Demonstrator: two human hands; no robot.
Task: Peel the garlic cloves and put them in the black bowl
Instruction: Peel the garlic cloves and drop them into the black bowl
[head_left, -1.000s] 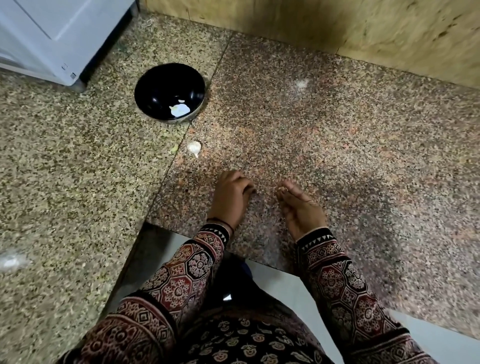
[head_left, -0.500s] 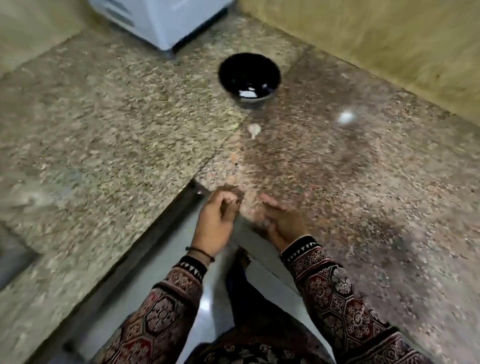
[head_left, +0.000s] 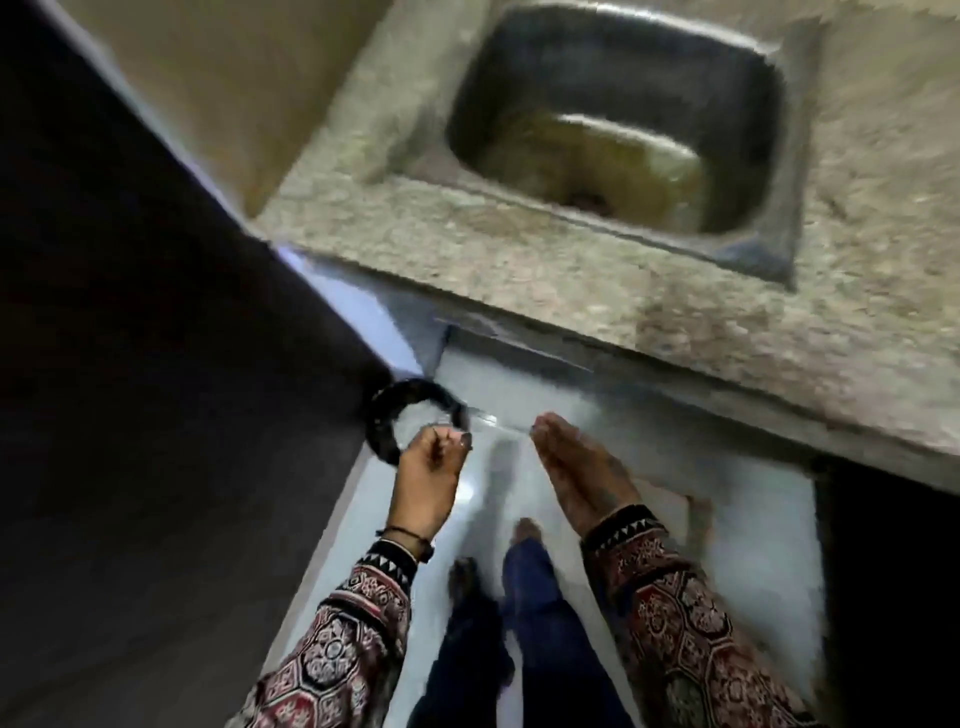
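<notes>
Two hands in view, both held over the pale floor (head_left: 524, 400) in front of the desk (head_left: 467, 249), neither touching it. The left hand (head_left: 426, 478) has its fingers (head_left: 460, 441) curled in, thumb meeting fingertip as if pinching; motion blur hides whether anything, peel or clove, sits in that pinch, so I cannot tell. It hangs just beside a black ring-shaped rim (head_left: 382, 415) at floor level, possibly a bin; not certain. The right hand (head_left: 582, 467) is flat, fingers straight and together, holding nothing. A steel sink (head_left: 753, 254) is sunk into the desk ahead. Neither the black bowl nor any garlic clove is in view, so the direction from the fingers and the clove's long axis cannot be read here. Judgement: they lie out of frame along the desk to the right, which would put the right hand nearer for the next pickup. Compared with half a second ago, the view has swung off the bowl, which stood on the desk with a pale peeled piece inside and one loose clove just in front of it. The hands have dropped from the desk edge to below it, and the right has opened flat. Likely step is discarding peel, then returning for the loose clove.
</notes>
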